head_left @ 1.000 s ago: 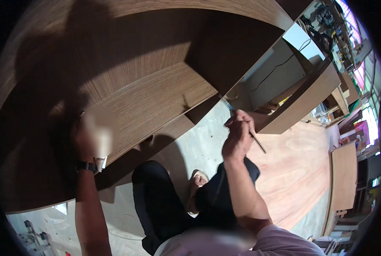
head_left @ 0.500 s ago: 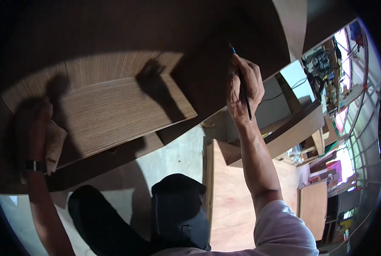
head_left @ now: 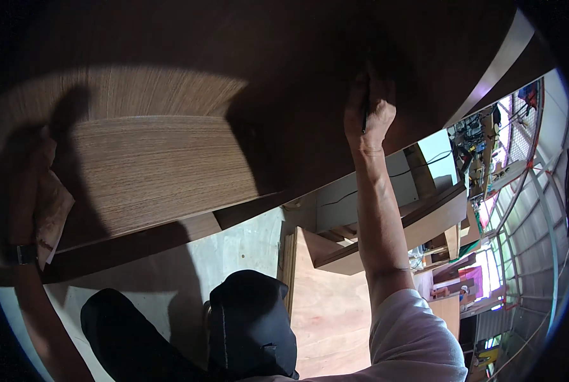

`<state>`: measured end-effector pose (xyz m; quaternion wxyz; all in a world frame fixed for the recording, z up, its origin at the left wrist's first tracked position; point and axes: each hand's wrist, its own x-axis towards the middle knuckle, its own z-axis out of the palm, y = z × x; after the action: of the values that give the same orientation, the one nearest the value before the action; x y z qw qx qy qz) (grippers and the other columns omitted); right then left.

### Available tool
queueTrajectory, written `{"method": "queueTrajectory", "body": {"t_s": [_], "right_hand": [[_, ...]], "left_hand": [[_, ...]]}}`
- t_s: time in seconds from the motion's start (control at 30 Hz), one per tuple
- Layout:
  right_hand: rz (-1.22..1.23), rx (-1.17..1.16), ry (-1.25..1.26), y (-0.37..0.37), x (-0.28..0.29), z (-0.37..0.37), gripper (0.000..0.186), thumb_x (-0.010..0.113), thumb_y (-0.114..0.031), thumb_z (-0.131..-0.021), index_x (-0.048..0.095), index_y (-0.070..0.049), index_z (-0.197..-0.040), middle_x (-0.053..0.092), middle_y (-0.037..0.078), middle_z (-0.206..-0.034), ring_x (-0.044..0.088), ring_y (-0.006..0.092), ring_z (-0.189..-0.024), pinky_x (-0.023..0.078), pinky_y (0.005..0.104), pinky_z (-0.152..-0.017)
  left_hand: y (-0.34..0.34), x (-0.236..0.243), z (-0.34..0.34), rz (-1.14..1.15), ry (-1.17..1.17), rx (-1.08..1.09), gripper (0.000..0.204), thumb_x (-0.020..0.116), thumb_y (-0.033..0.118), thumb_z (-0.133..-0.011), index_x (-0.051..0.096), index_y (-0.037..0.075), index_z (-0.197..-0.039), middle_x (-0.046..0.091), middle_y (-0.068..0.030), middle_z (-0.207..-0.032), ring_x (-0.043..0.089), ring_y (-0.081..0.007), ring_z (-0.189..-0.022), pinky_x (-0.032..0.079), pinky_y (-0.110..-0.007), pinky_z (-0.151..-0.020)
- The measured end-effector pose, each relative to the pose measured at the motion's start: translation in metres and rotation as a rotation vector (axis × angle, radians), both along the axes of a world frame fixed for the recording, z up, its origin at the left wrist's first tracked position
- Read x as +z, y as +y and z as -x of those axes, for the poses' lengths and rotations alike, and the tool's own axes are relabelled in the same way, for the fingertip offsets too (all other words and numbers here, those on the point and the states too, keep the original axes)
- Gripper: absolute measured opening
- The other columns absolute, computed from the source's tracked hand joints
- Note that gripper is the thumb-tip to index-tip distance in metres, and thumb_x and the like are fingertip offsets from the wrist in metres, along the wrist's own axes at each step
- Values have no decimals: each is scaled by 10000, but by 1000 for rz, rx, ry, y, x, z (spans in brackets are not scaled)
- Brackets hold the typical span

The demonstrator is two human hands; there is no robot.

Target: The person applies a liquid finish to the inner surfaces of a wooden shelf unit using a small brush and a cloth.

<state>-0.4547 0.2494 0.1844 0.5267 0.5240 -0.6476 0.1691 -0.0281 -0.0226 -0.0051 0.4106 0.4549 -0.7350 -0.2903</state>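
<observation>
My right hand (head_left: 379, 114) is closed round a thin dark-handled paintbrush (head_left: 365, 113), reaching into the deeply shaded right part of a brown wood-grain cabinet (head_left: 163, 162). The brush's tip is lost in the dark, so whether it touches the wood cannot be made out. At the far left, my left hand (head_left: 35, 172) lies in shadow by the cabinet's lit panel. A creased, pale brown rag or sheet (head_left: 54, 213) is held in it; its exact kind is unclear. A dark wristband (head_left: 24, 254) circles that wrist.
Below the cabinet's edge are my dark-clothed legs (head_left: 252, 325) on a pale floor (head_left: 233, 248). Light plywood sheets (head_left: 329, 293) and a curved brown wooden piece (head_left: 393, 223) lie at the right. A black cable (head_left: 418, 169) crosses behind my forearm. Cluttered tools (head_left: 479, 140) fill the far right.
My view has shifted, so the cabinet and left hand sit further left. The right hand has gone deeper into the shade with the paintbrush. The left hand still holds the rag or sheet.
</observation>
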Motion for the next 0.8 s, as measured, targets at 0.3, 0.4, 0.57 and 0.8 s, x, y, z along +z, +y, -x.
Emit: {"method": "queueTrajectory", "body": {"t_s": [0.3,0.4,0.57,0.8], "right_hand": [[13,-49,76,-5,3,22,388,580,-129,-969,631,-121,-1354,639,202,-1105,651,404,-962,566,480,-835],[10,-95,59,-7,2,23,406,572,-157,-976,615,-139,-1380,635,205,-1129,650,408,-984,563,490,-848],[6,-119,64,-11,6,24,412,576,-169,-977,609,-144,-1387,632,216,-1208,636,419,-1077,548,492,-921],[0,-120,82,-11,8,33,441,628,-182,-929,606,-154,-1368,620,229,-1242,628,425,-1094,559,513,-930]], "left_hand": [[-9,-3,3,-25,-18,-113,305,634,284,-976,725,54,-1154,727,-65,-1046,670,-153,-941,505,-307,-855],[-4,6,4,65,-132,-55,318,640,320,-977,727,56,-1130,725,-62,-1036,665,-154,-935,501,-303,-842],[-6,-4,5,-42,29,-32,340,668,337,-963,724,38,-1115,723,-63,-1006,658,-146,-918,496,-296,-823],[-5,-3,7,-65,20,-72,350,656,364,-970,732,34,-1058,727,-62,-955,665,-145,-866,493,-311,-788]]}}
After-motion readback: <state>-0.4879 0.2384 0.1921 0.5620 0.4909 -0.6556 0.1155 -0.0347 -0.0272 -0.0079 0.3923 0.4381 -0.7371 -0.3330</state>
